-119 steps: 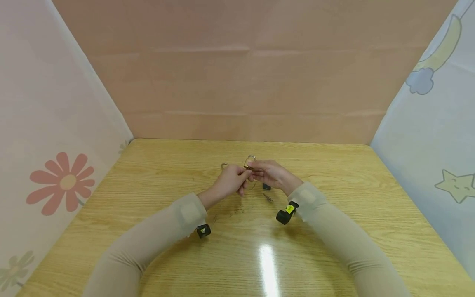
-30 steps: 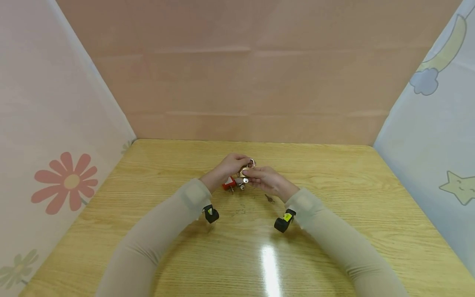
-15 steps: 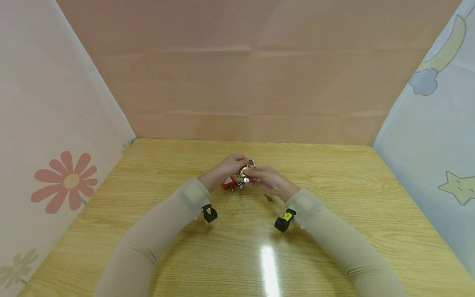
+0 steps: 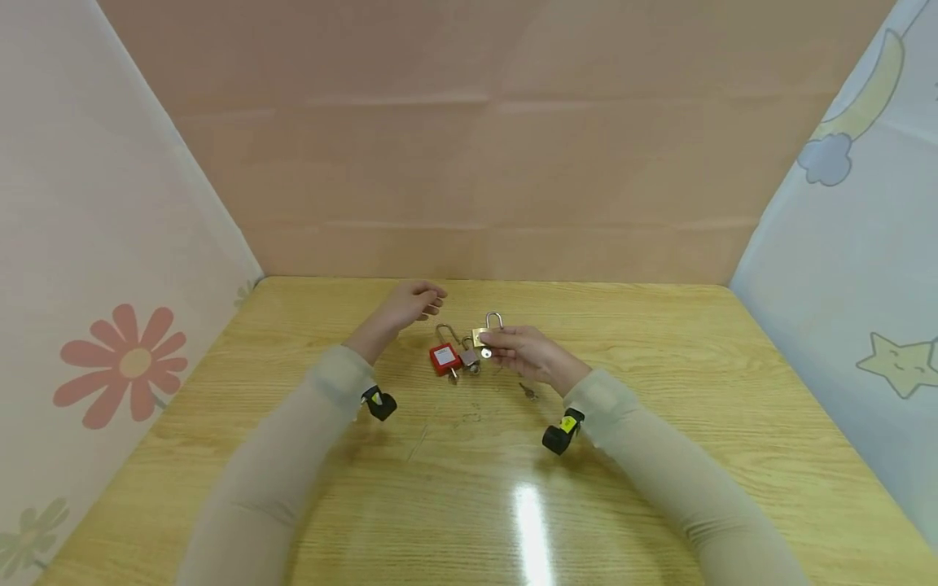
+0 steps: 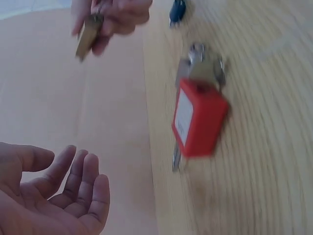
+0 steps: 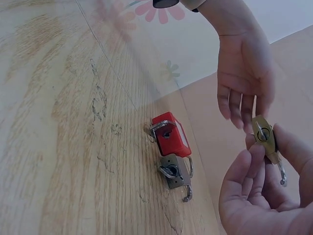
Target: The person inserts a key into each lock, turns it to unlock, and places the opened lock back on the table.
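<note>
In the head view my right hand [image 4: 523, 354] pinches a brass padlock [image 4: 479, 337] between thumb and fingers, its shackle up and a silver key [image 4: 486, 353] at its underside. My left hand [image 4: 410, 305] is held apart to the left, holding nothing; in the left wrist view its fingers [image 5: 78, 186] are loosely bent. Between and below the hands, a red padlock [image 4: 444, 358] with a white label lies on the table beside a smaller grey padlock [image 4: 469, 358]. Both have keys in them, seen in the right wrist view.
A loose key [image 4: 528, 392] lies on the wooden table [image 4: 659, 423] below my right hand. A dark blue object [image 5: 177, 12] shows at the top of the left wrist view. A tan backdrop [image 4: 484, 179] stands behind the table, with patterned sheets at both sides.
My left hand has let go of the brass padlock and moved left and away, uncovering the red and grey padlocks. My right hand keeps holding the brass padlock in nearly the same place.
</note>
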The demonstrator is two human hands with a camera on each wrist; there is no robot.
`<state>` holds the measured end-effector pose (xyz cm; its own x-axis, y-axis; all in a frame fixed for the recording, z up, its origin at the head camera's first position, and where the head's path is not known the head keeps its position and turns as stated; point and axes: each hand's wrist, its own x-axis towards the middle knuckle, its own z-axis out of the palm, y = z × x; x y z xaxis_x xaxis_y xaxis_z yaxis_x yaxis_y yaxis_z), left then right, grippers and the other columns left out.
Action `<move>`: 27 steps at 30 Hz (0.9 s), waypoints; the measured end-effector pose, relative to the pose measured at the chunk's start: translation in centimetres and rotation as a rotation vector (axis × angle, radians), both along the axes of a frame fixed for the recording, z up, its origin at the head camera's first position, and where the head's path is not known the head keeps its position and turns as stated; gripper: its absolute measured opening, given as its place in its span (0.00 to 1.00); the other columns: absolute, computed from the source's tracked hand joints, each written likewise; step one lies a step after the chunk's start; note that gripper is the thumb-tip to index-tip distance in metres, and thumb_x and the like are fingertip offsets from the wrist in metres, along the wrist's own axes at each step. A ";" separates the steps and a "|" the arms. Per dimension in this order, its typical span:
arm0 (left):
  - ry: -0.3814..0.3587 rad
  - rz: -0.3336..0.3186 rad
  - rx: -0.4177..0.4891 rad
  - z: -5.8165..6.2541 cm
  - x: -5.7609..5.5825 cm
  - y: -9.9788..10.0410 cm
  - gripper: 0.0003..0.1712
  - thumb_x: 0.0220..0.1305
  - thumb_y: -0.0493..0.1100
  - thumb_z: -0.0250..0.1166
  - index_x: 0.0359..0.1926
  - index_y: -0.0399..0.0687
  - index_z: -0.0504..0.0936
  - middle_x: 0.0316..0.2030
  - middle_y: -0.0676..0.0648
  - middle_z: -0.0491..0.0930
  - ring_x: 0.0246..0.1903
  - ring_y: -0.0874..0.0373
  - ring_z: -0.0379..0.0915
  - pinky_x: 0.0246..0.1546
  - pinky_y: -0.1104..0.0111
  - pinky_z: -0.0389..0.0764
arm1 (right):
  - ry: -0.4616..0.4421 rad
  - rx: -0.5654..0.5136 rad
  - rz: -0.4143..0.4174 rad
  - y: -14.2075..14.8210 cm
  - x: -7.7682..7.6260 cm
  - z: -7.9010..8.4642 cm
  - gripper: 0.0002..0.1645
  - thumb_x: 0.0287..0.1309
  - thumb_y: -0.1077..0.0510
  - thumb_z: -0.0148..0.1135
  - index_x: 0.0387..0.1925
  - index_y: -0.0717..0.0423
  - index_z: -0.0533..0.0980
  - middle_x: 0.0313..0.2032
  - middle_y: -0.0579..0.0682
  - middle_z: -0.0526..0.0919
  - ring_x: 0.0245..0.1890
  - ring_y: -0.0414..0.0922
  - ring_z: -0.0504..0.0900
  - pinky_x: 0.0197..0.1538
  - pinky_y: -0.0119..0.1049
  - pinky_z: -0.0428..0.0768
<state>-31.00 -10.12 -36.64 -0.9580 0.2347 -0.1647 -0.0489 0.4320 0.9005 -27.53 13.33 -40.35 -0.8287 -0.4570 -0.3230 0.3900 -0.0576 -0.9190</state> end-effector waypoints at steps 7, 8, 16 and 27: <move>0.053 -0.035 -0.198 -1.2 -0.4 -3.2 0.22 0.77 0.42 0.44 0.61 0.34 0.72 0.55 0.32 0.75 0.54 0.42 0.74 0.57 0.50 0.73 | 0.007 0.007 0.007 0.1 0.0 0.1 0.06 0.69 0.61 0.54 0.43 0.60 0.74 0.32 0.44 0.82 0.34 0.38 0.80 0.56 0.38 0.76; 0.056 -0.049 -0.233 -1.5 -0.5 -3.5 0.22 0.77 0.42 0.44 0.61 0.34 0.73 0.54 0.32 0.75 0.53 0.42 0.75 0.55 0.51 0.74 | 0.006 0.007 0.007 0.1 0.0 0.1 0.06 0.69 0.61 0.54 0.43 0.60 0.74 0.32 0.44 0.81 0.34 0.38 0.80 0.57 0.39 0.76; 0.112 -0.139 -0.486 -3.0 -0.2 -4.5 0.19 0.74 0.43 0.49 0.54 0.34 0.79 0.44 0.37 0.82 0.43 0.48 0.79 0.43 0.60 0.79 | 0.060 0.083 0.007 0.5 -0.2 -0.1 0.13 0.69 0.60 0.55 0.50 0.65 0.72 0.35 0.45 0.79 0.36 0.40 0.78 0.65 0.49 0.68; 0.102 -0.150 -0.500 -2.4 0.4 -4.0 0.19 0.74 0.43 0.50 0.54 0.35 0.78 0.43 0.39 0.82 0.38 0.53 0.79 0.36 0.65 0.78 | 0.366 0.641 0.021 0.8 -1.7 -0.1 0.17 0.62 0.52 0.64 0.45 0.61 0.74 0.27 0.47 0.77 0.26 0.41 0.71 0.30 0.34 0.71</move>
<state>-30.65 -14.10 -39.02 -0.9369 0.2871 -0.1996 0.1232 0.8052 0.5801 -29.23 14.18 -40.44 -0.9278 -0.2886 -0.2363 0.0467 0.5385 -0.8413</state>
